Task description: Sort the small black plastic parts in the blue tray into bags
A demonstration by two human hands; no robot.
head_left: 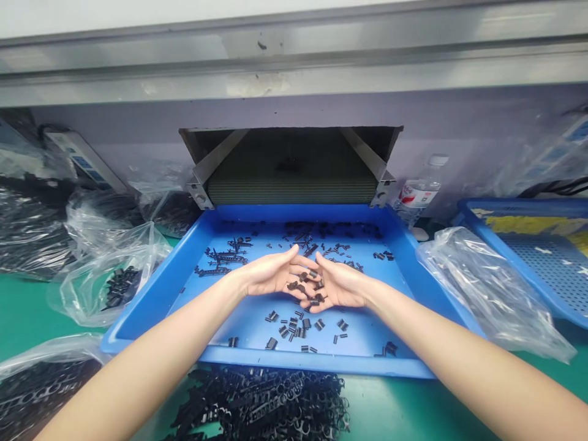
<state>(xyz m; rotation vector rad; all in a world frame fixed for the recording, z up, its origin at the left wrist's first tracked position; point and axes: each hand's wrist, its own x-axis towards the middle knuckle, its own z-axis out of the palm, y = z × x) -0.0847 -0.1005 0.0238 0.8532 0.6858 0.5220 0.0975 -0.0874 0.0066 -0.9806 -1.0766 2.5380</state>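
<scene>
My left hand (271, 274) and my right hand (337, 283) meet palms down over a blue plastic tray (312, 361), their fingertips overlapping. Small black plastic parts (305, 291) lie among the fingers, and I cannot tell whether they are held or resting on the tray. More loose parts (294, 324) are scattered on the tray nearest my wrists, with others (331, 231) further back. Left of my hands lie several branched black plastic runners (224, 256).
A heap of black plastic runners (261, 404) lies on the green bench in front of the tray. Transparent bags (105, 275) of black parts flank it, with another bag (491, 294) right. Behind are a machine's chute (291, 165), a water bottle (420, 193), and a perforated blue tray (546, 263).
</scene>
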